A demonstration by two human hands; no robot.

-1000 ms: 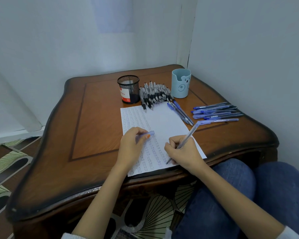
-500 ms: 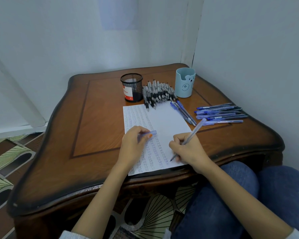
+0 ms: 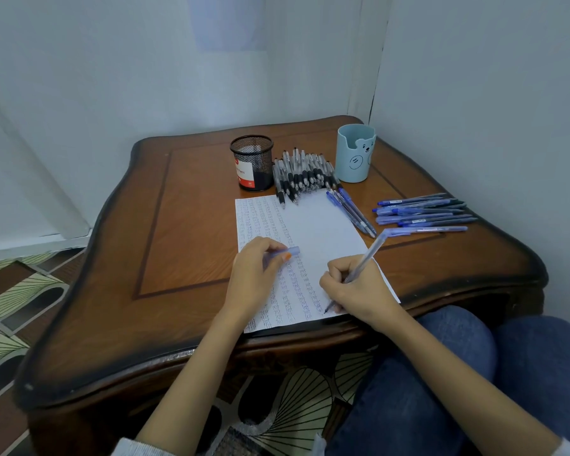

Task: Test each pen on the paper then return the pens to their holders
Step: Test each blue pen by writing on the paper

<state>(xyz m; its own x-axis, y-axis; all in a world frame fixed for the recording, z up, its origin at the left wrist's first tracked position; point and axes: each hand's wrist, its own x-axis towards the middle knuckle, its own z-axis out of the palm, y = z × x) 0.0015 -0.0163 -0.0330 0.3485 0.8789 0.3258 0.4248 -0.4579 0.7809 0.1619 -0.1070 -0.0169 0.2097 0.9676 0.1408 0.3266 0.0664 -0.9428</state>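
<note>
From my remote view I look down on a brown wooden desk (image 3: pixel 178 225) set in a room corner. A white paper (image 3: pixel 323 232) lies on its near right part, its left side covered in columns of blue marks. My left hand (image 3: pixel 254 278) rests on the paper, fingers curled around a pale blue pen cap (image 3: pixel 290 251). My right hand (image 3: pixel 352 291) grips a blue pen (image 3: pixel 366 255), tip touching the paper near its bottom edge. Behind the paper stand a black mesh holder (image 3: pixel 252 162) and a light blue bear holder (image 3: pixel 354 156), with a heap of black pens (image 3: pixel 305 176) lying between them. A few blue pens (image 3: pixel 351 212) lie along the paper's right edge, and more blue pens (image 3: pixel 422 212) lie farther right.
</note>
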